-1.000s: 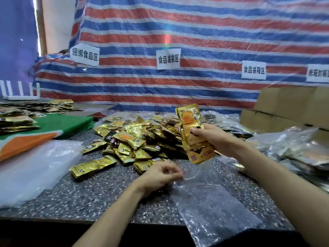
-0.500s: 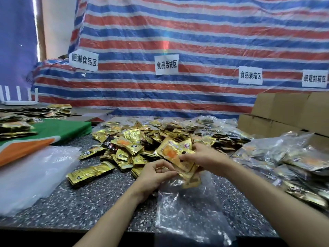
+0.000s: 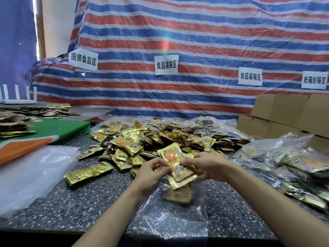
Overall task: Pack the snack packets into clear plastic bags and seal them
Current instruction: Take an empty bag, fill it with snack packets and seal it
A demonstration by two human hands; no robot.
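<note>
Since 0.5 s back, the stack of packets (image 3: 171,156) is sitting deeper, its low end showing through plastic. Nearest me, the clear bag (image 3: 169,221) is lying on the table (image 3: 85,202), mouth facing 12 o'clock. My left hand (image 3: 151,173) is pinching the mouth's rim at the stack's 9 o'clock, and my right hand (image 3: 208,166) is gripping the stack from 3. Its long axis is running 11 to 5, lead end pointing 5, bagward. Loose pile (image 3: 160,136) is waiting at 12.

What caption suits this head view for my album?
Right hand holds gold foil snack packets at a clear plastic bag pinched open by the left hand.
</note>
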